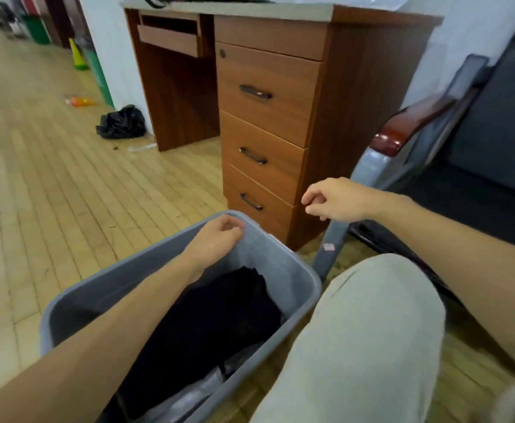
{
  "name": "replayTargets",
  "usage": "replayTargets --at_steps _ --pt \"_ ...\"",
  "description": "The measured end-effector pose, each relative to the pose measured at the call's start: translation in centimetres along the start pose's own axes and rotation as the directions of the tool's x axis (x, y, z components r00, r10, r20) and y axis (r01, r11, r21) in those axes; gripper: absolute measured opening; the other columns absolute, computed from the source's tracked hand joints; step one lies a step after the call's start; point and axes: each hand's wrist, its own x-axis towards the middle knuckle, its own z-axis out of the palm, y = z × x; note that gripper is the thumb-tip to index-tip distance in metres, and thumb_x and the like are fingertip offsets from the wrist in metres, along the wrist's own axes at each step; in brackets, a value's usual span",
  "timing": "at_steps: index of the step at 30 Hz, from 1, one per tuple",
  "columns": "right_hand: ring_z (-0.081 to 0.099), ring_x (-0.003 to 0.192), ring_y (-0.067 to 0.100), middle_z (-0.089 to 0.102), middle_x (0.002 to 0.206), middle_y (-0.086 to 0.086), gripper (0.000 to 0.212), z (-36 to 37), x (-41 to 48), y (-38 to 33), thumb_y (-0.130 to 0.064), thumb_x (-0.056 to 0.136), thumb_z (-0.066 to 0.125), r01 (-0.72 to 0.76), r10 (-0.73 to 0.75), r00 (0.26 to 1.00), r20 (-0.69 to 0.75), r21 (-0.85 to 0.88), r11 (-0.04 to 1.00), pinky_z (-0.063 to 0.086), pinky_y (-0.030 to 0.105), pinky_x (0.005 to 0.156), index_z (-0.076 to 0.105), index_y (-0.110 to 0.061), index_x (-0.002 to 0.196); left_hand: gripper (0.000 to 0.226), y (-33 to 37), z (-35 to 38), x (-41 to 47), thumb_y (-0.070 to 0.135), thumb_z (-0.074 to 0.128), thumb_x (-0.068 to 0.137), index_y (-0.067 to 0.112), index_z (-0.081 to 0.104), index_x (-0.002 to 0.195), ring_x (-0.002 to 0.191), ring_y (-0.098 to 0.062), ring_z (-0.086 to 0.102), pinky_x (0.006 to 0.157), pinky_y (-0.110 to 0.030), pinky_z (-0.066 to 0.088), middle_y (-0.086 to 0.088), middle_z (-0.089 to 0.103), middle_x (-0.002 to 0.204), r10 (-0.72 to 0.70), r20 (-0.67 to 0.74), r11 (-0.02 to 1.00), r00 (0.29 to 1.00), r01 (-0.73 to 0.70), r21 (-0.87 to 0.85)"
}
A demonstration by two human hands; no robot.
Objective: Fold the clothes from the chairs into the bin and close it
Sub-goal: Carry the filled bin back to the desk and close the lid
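Note:
A grey plastic bin (292,270) stands open on the wooden floor in front of my knee. Black folded clothing (219,319) lies inside it, with clear plastic wrapping (195,395) at its near end. My left hand (216,239) hovers at the bin's far rim, fingers loosely curled, holding nothing. A grey lid (329,248) stands on edge between the bin and the chair. My right hand (332,199) is just above the lid's top edge, fingers loosely curled, with nothing in its grip.
A brown wooden desk with drawers (265,117) stands right behind the bin. A dark chair with a red-brown armrest (408,126) is on the right. A black bag (121,123) and a small orange item (79,101) lie on the floor at the left.

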Motion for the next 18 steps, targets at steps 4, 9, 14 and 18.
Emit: replayTargets --at_steps 4,9,14,18 --pt "0.057 0.096 0.005 0.062 0.115 -0.003 0.029 -1.6 -1.0 6.1 -0.02 0.097 0.055 -0.025 0.032 0.997 -0.065 0.106 0.994 0.044 0.02 0.081 0.058 -0.02 0.125 0.018 3.0 4.5 3.1 0.016 0.051 0.094 0.023 0.066 0.102 0.095 -0.013 0.065 0.094 -0.033 0.049 0.0 0.068 0.1 0.021 0.046 0.999 0.999 -0.019 -0.049" --pt "0.066 0.088 0.007 0.066 0.103 -0.001 0.019 -1.0 2.4 11.6 -0.019 0.096 0.057 -0.058 0.105 0.989 -0.108 0.373 0.926 0.057 0.028 0.078 0.061 -0.021 0.115 0.019 1.8 10.4 7.8 0.013 0.051 0.095 0.019 0.067 0.104 0.093 -0.015 0.066 0.087 -0.03 0.051 -0.003 0.07 0.097 -0.073 0.045 0.988 0.996 0.079 -0.135" --pt "0.062 0.094 0.011 0.066 0.103 -0.003 0.025 1.4 8.7 13.1 -0.027 0.096 0.056 0.054 -0.058 0.998 0.011 0.2 0.978 0.053 0.032 0.085 0.06 -0.019 0.119 0.02 -0.6 12.6 13.2 0.013 0.051 0.094 0.017 0.069 0.101 0.096 -0.018 0.066 0.083 -0.027 0.05 -0.008 0.071 0.102 -0.164 0.005 0.979 0.986 0.163 -0.12" --pt "0.062 0.098 0.021 0.064 0.112 0.002 0.029 3.1 14.2 14.3 -0.029 0.095 0.054 0.102 -0.121 0.981 0.152 0.124 0.987 0.053 0.043 0.088 0.059 -0.017 0.121 0.021 -2.2 13.5 16.6 0.01 0.048 0.095 0.016 0.067 0.101 0.09 -0.016 0.065 0.079 -0.024 0.05 -0.003 0.069 0.093 -0.252 -0.069 0.964 0.965 0.244 -0.107"
